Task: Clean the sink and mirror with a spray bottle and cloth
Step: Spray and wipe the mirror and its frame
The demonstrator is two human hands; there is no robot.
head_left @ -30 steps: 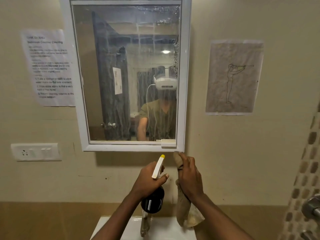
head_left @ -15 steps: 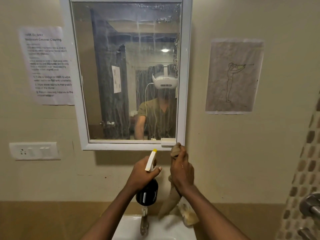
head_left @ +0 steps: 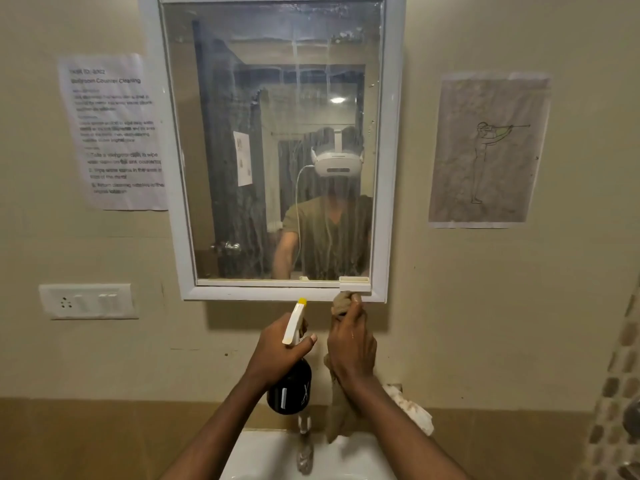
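Entry: mirror wipe, start of stroke. Your left hand (head_left: 277,355) is gripping the spray bottle (head_left: 290,389) by its neck, fingers curled round it and thumb lying across the white trigger head, yellow nozzle pointing up at the mirror (head_left: 273,143). Your right hand (head_left: 351,344) is gripping the brown cloth (head_left: 341,303): a bunched end is sticking out above the grip, touching or just short of the lower right corner of the white frame, while the rest is hanging below the grip toward the sink (head_left: 263,455).

The glass above both grips is showing vertical runs and streaks of liquid, thick at the top edge, so it reads as sprayed but not yet wiped.

Judgement for the step in hand: you are raising the cloth to the glass.
- Spread the cloth flat under the palm; the bunched tip will only smear.
- Start at the top edge, well above the grip, and work downward so drips are caught.
- Overlap the passes, then finish along the bottom rail just above the grip, where run-off is likely collecting.
- Keep the bottle lowered and off to the left of the cloth grip, clear of the tap (head_left: 304,445) below it.
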